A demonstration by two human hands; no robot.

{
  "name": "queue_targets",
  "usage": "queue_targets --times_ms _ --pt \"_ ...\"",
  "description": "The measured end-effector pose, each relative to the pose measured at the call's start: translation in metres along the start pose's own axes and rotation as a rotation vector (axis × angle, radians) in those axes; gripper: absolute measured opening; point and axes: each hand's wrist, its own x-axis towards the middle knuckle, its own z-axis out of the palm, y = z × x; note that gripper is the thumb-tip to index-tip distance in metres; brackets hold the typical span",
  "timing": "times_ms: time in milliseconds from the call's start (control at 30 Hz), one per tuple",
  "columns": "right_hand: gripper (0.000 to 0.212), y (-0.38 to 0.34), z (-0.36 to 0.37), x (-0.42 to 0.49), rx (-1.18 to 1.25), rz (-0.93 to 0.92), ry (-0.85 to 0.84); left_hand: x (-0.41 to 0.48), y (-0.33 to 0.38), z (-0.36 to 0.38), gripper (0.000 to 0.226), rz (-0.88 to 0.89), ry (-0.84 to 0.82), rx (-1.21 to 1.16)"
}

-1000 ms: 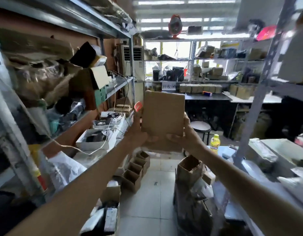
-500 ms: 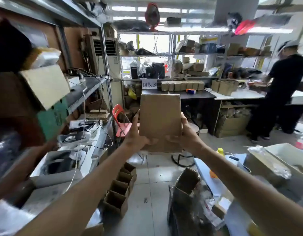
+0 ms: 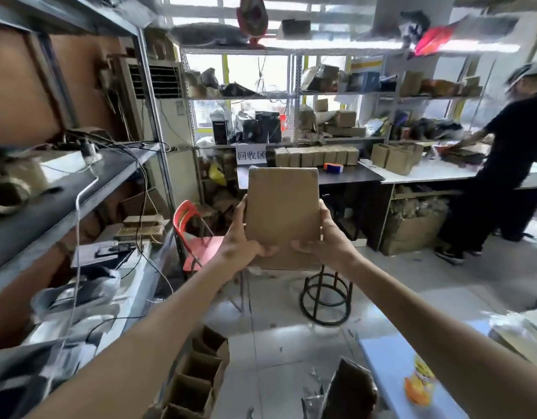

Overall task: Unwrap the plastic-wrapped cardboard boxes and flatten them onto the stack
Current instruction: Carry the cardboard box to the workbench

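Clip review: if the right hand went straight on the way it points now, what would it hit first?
Probably the black desk behind the cardboard box that the right hand grips; the stool sits below that line. Depth is unclear.

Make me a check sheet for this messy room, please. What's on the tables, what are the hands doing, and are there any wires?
Surface: blue table, lower right, bears a yellow-orange bottle.
Job's things: cardboard pack held upright in the air; open cardboard boxes in a row on the floor.
Clutter: red chair and black stool behind the pack.
Hands: left hand and right hand each grip the pack's lower sides.
Cables: white cable hangs off the left shelf; black cables loop across it.
Surroundings: another person in black stands at a white bench.
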Motion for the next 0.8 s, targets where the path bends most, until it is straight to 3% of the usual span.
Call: queue_targets --times_ms 267,533,800 --pt "0.114 0.056 -0.008 0.144 -0.028 0.051 0.070 0.161 -0.038 0.000 0.131 -0.022 -0.068 -0.061" --pt "0.105 0.099 -0.024 0.313 -0.016 0.080 0.135 0.358 -0.065 0.000 0.116 0.046 -0.186 -0.141" --pt "0.125 0.137 -0.046 0.458 -0.127 0.144 0.219 0.525 -0.081 0.014 0.116 0.049 -0.219 -0.173"
